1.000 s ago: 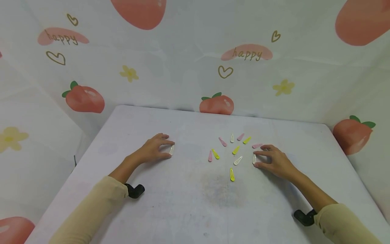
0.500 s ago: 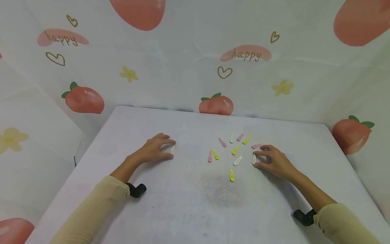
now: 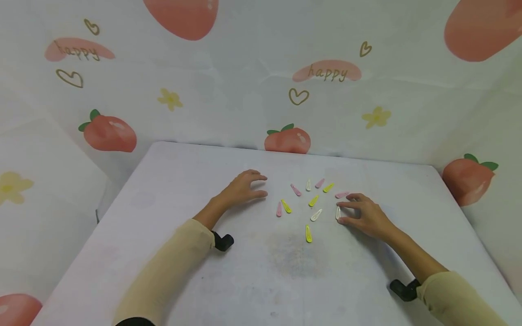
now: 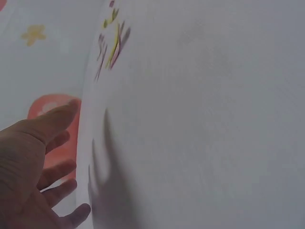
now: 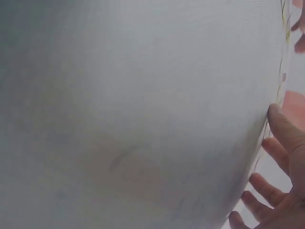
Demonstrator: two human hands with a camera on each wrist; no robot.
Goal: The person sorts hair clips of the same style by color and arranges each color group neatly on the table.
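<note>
In the head view, my left hand (image 3: 242,187) hovers over the table left of the clips, thumb and fingers apart with nothing between them. The left wrist view shows the same spread fingers (image 4: 64,179) and their shadow. My right hand (image 3: 364,215) holds a white snap hair clip (image 3: 338,213) end to end between thumb and index finger, low at the table. Close by its index finger is a pink hair clip (image 3: 341,195). A second white clip (image 3: 316,215) lies left of that hand, and a yellow clip (image 3: 308,233) nearer the front.
Several more pink, yellow and white clips lie scattered between the hands, among them a yellow clip (image 3: 286,206) beside a pink one (image 3: 279,209). The white table (image 3: 253,280) meets a fruit-printed curtain (image 3: 228,81) at the back. Each wrist carries a black camera mount (image 3: 223,242).
My left hand, which had a white hair clip between thumb and index finger, has moved right and now shows none there. My right hand stays at its white clip.
</note>
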